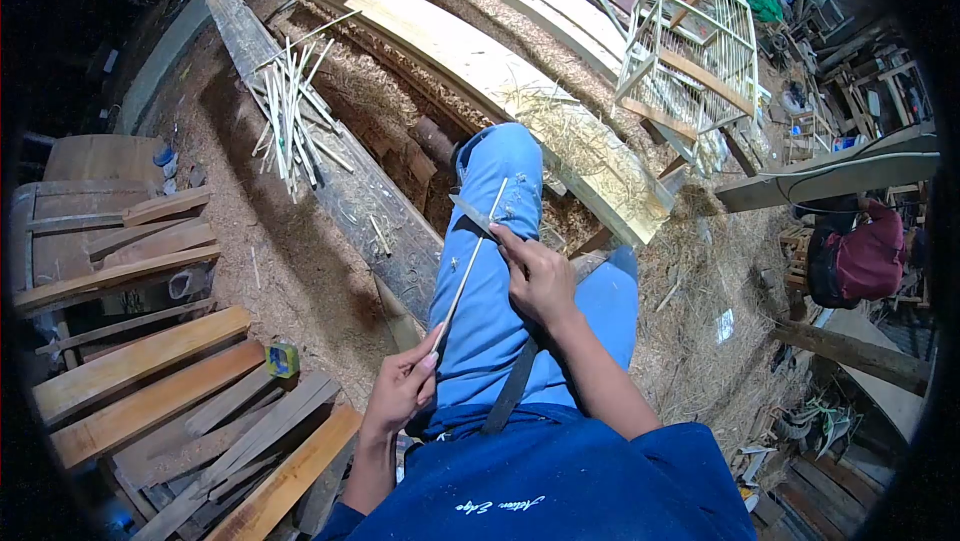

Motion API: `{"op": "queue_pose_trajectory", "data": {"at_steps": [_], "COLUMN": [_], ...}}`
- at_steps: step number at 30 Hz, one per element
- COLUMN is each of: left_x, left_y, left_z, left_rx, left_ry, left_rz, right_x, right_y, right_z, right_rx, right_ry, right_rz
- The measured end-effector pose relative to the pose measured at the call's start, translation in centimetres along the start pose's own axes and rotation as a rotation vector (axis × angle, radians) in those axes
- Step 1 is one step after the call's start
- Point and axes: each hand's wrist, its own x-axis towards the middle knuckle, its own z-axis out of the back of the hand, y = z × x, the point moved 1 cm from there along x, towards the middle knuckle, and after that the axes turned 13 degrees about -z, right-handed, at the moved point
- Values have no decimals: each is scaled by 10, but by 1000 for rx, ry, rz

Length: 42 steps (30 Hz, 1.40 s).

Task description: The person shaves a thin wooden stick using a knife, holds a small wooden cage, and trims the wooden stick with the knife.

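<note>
A thin pale wooden stick (466, 276) slants up over my blue-trousered thigh (500, 156). My left hand (402, 381) pinches its lower end between thumb and fingers. Higher up, my right hand (535, 276) is closed on a small knife (470, 213), whose handle is hidden in the palm. The blade points to the upper left and crosses the stick near its upper part. Small curled shavings (515, 196) cling to the trousers. A loose bundle of similar sticks (290, 116) lies on a weathered plank (365, 231) to the left.
A white slatted cage (700, 51) stands at upper right, beyond a long pale board (450, 41) strewn with shavings. Cut boards (150, 361) pile up at left, with a yellow tape measure (282, 360) beside them. Another person in a maroon top (868, 253) is at far right.
</note>
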Motion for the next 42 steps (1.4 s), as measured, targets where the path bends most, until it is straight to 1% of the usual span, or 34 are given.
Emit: {"op": "queue_pose_trajectory", "data": {"at_steps": [2,12,14,16,18,22,23,24,26,27,28,31,34,36,42], "left_x": [-10,-51,-59,-59,-51,-4,10,23,48,60,70,87,88,81,61], "left_y": [3,7,11,13,12,7,8,3,-8,-7,-8,-13,-11,-15,-2], "left_z": [4,26,35,33,22,-1,-6,-12,-23,-25,-28,-34,-34,-38,-31], "left_rx": [-85,-10,75,17,-31,-17,-35,-35,28,30,29,104,128,150,168], "left_ry": [-19,32,111,121,46,23,19,31,17,20,27,-12,-18,-22,-63], "left_rz": [27,10,34,28,51,-11,-51,-50,-69,-101,-103,-101,-108,-122,-171], "right_x": [-1,3,10,10,10,3,-1,-7,-17,-19,-22,-24,-21,-22,-16], "right_y": [1,-1,-5,0,-8,-5,-7,0,4,5,6,7,6,8,10], "right_z": [0,4,6,10,3,17,17,25,23,19,19,16,14,15,14], "right_rx": [-33,-102,-116,-118,156,269,255,164,119,165,102,53,96,37,46], "right_ry": [-7,-25,-47,-6,-101,-153,-106,28,86,73,88,110,88,94,102], "right_rz": [-21,-56,-106,-138,-66,-72,-56,-109,-77,-21,2,17,36,13,-37]}}
